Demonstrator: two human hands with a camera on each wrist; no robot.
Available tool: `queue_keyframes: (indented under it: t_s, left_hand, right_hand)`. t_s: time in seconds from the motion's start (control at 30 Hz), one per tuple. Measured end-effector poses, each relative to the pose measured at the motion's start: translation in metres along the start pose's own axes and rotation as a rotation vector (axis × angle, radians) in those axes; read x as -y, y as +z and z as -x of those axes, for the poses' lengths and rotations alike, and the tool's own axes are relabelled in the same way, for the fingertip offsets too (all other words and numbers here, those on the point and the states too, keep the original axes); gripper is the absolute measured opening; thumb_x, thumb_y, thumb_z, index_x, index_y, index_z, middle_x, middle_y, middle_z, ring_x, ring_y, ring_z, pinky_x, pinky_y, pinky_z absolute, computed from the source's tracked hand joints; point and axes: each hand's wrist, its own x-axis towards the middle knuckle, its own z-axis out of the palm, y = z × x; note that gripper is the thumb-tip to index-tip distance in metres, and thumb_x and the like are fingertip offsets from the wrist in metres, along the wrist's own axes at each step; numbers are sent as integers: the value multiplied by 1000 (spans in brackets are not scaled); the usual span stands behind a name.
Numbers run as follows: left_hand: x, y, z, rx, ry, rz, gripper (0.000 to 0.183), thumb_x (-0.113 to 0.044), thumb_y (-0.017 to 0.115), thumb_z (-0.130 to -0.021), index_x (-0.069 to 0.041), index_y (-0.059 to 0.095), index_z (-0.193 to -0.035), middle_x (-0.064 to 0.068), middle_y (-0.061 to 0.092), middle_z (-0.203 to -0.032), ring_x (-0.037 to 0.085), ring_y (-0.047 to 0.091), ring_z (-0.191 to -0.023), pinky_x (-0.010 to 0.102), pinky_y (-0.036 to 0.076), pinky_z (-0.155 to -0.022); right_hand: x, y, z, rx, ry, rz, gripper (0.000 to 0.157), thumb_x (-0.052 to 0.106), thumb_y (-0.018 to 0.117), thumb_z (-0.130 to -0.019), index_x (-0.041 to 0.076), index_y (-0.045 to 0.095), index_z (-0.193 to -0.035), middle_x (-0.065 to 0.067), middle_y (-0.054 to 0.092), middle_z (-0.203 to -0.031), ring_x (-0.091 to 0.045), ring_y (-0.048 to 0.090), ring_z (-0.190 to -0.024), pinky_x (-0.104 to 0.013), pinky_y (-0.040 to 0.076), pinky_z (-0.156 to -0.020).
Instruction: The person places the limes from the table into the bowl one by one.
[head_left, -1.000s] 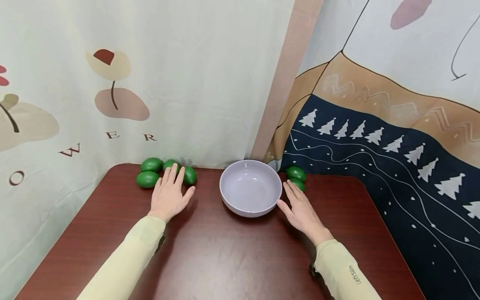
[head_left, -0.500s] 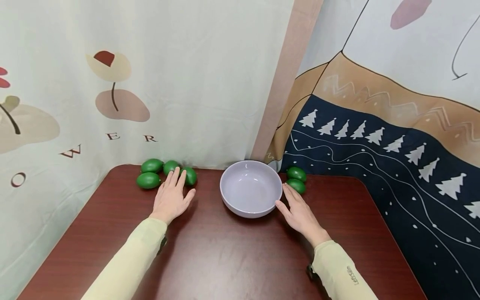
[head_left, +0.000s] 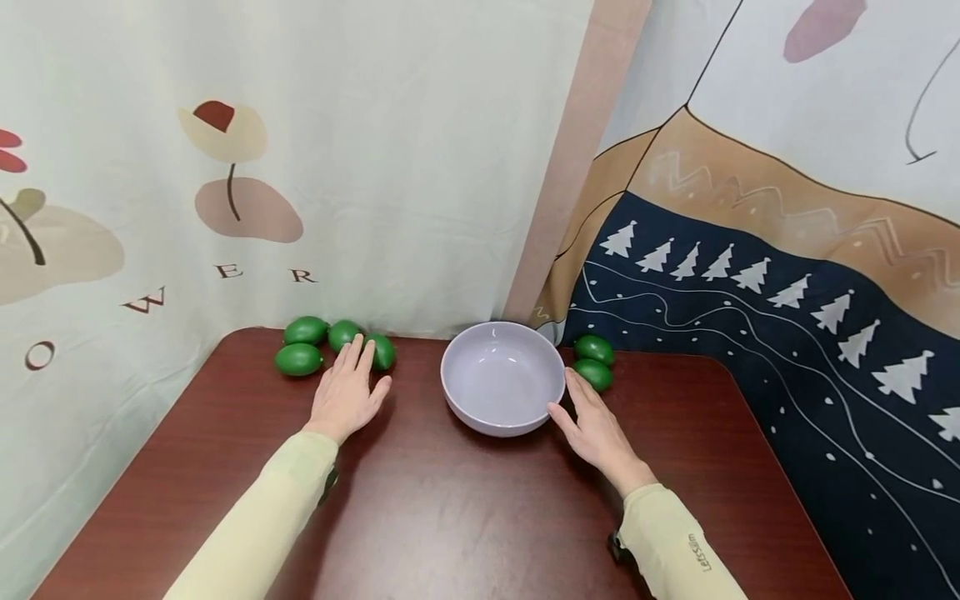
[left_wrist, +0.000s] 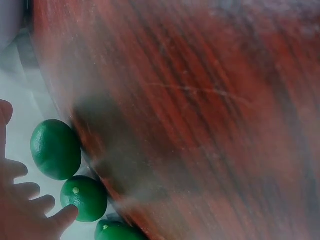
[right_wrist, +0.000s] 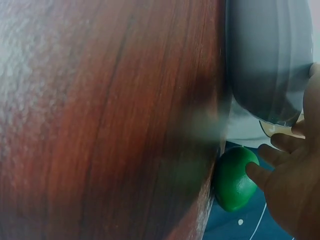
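Observation:
Several green limes (head_left: 298, 359) lie in a group at the back left of the table. My left hand (head_left: 347, 396), fingers straight, hovers just in front of them, its fingertips overlapping the rightmost lime (head_left: 383, 352) in the head view. A lilac bowl (head_left: 501, 379) stands at the back middle. At its right side is my right hand (head_left: 600, 432), fingers extended, with thumb and fingertips right at the rim. Two more limes (head_left: 593, 376) sit just beyond that hand. The right wrist view shows the bowl's outer wall (right_wrist: 270, 55) above the fingers and one lime (right_wrist: 236, 178) beside them.
The brown wooden table (head_left: 450, 525) ends close behind the bowl and limes. A pale curtain (head_left: 405, 167) hangs along its back, and a dark blue tree-patterned cloth (head_left: 675, 317) hangs at the back right.
My right hand has moved slightly left toward the bowl, uncovering more of the nearer right-hand lime. My left hand has drawn slightly back and right. The bowl and limes stay put.

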Motion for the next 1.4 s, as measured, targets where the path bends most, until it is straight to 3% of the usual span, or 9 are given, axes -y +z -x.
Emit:
queue_keyframes:
  t_s: [0.7, 1.13, 1.4]
  left_hand:
    - [1, 8, -17, -7, 9, 17, 65, -26, 51, -105, 4, 31, -159, 28, 22, -166, 47, 24, -151, 67, 30, -116]
    - [1, 12, -20, 17, -56, 71, 66, -26, 51, -105, 3, 29, -160, 27, 22, -166, 46, 23, -152, 68, 28, -116]
    - [-2, 16, -22, -14, -72, 111, 64, -24, 52, -103, 3, 33, -157, 27, 26, -164, 48, 27, -149, 70, 29, -114]
  right_hand:
    - [2, 3, 0, 0, 39, -41, 75, 44, 57, -105, 7, 27, -164, -16, 31, -167, -35, 32, -153, -56, 30, -121]
    - [6, 5, 2, -28, 41, -80, 73, 37, 61, -105, 3, 31, -162, -18, 34, -165, -35, 35, -151, -55, 33, -120]
    - [3, 7, 0, -38, 36, -75, 74, 39, 61, -104, 3, 31, -161, -18, 35, -164, -36, 36, -150, -56, 33, -120]
